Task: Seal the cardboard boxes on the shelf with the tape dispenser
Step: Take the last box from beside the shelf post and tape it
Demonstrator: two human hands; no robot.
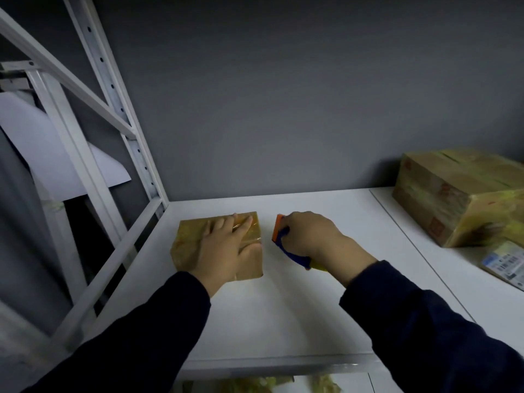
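Note:
A small cardboard box (188,241) wrapped in shiny tape sits on the white shelf (312,293), left of centre. My left hand (226,248) lies flat on its top, fingers straight and spread toward the wall. Just right of the box, my right hand (309,234) grips the tape dispenser (280,232). The dispenser is blue with an orange front edge and a bit of yellow near my wrist. It is held close to the shelf, apart from the box's right side. A larger taped cardboard box (459,197) stands at the right back of the shelf.
A grey wall closes off the back of the shelf. White metal uprights and braces (119,120) stand at the left. A flat packet with a printed label (504,263) lies at the right edge. More taped items (255,384) show on the level below.

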